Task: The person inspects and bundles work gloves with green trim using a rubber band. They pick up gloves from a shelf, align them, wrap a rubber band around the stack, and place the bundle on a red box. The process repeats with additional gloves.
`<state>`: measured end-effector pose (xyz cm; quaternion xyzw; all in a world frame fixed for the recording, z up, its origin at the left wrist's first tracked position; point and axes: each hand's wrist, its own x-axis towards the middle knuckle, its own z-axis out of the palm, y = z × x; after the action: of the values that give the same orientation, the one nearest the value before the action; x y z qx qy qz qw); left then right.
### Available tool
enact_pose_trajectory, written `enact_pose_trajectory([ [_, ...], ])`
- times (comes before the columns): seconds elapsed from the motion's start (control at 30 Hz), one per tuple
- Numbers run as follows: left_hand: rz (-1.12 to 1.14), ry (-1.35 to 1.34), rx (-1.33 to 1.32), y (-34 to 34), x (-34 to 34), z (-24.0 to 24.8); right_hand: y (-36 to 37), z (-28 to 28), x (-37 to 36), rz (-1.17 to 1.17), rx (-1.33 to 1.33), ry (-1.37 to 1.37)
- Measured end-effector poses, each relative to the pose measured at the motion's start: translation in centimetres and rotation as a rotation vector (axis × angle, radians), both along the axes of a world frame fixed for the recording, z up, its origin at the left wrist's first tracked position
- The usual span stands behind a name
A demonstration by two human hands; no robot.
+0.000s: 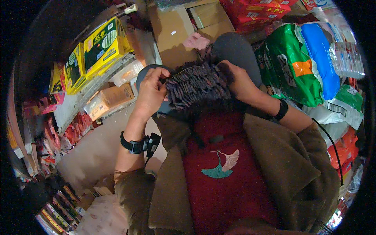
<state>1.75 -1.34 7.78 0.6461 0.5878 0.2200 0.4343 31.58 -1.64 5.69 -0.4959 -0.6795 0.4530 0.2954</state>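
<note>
Over my lap I hold a dark grey, thickly ridged knitted piece (199, 84) with fuzzy dark edges. My left hand (154, 88) pinches its left edge, with thumb and fingers closed together. At the opposite edge my right hand (241, 80) is closed on the piece; some of its fingertips are hidden behind the dark fuzz. A thin yellowish line (179, 73) runs along the upper left edge, too small to name. Both wrists wear black bands, and the left one carries a small black box (154, 143) with a cord.
Cardboard boxes (170, 29) stand beyond my knees, with a pink cloth (196, 41) by them. Yellow-and-green boxes (100, 45) sit on a shelf at left. Large green (286, 58) and blue plastic packs (319, 58) crowd the right. A black cable (333, 147) hangs near my right elbow.
</note>
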Motion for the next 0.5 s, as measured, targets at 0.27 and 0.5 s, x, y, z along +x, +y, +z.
enact_pose_trajectory([
  [0.27, -0.191, 0.509, 0.365, -5.7, -0.2, 0.7, -1.1, -1.5, 0.5, 0.055, 0.010, 0.075],
  [0.5, -0.124, 0.620, 0.385, -9.0, 1.4, -0.4, -2.1, -0.9, 1.3, 0.113, 0.037, -0.024],
])
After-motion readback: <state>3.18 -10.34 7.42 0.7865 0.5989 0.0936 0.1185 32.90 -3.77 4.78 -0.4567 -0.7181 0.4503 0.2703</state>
